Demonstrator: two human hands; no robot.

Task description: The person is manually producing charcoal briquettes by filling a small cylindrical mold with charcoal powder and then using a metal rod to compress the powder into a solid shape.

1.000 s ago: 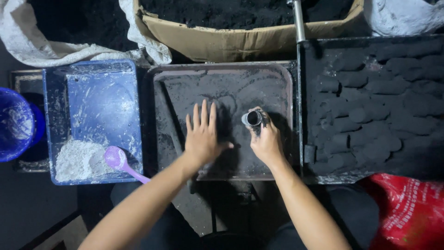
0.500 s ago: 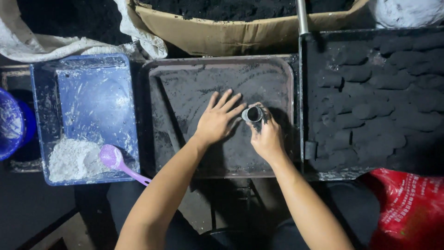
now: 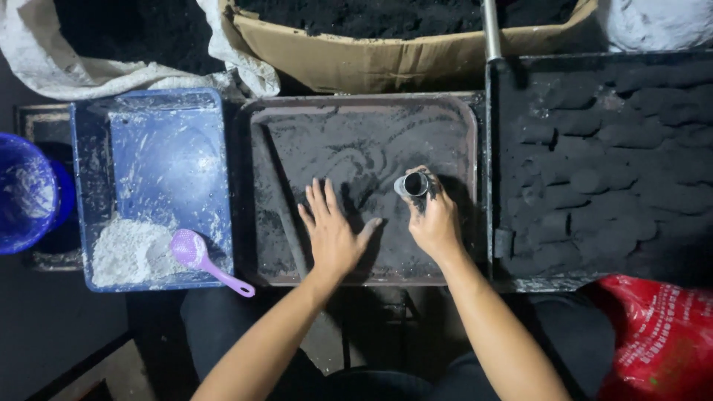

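**Tube upright on the dusty tray, many pressed pieces already laid out**

Head view, centre: a dark tray [image 3: 256, 193] smeared with black powder, swirled and scraped thin over most of its floor. Left hand [image 3: 332, 230] flat on the powder near the tray's front edge, palm down, four fingers close together and pointing to the far edge, thumb splayed out to the right. Right hand [image 3: 434, 223] just beside it toward the tray's right edge, fingers curled round a short metal tube [image 3: 413, 184] and pinching it upright on the tray floor, open mouth facing up and dark inside; full or hollow, cannot tell.

Head view, right: a black tray [image 3: 505, 148] touching the dark tray's right edge, carrying rows of black pressed lumps [image 3: 587, 182], packed over most of it. Judged from this, a good share of the shaping done; the lumps blend into the black floor, so remaining room hard to make out.

Head view, far edge: a cardboard box [image 3: 416, 63] heaped with black powder, plenty left for shaping.

Head view, left: a blue tray [image 3: 160, 111] with a heap of white powder [image 3: 130, 249] at its front left corner and a purple scoop [image 3: 197, 252] lying beside the heap, untouched by either hand. Blue bucket [image 3: 26, 193] at the far left, white-dusted inside. Red bag [image 3: 657, 338] at the lower right.
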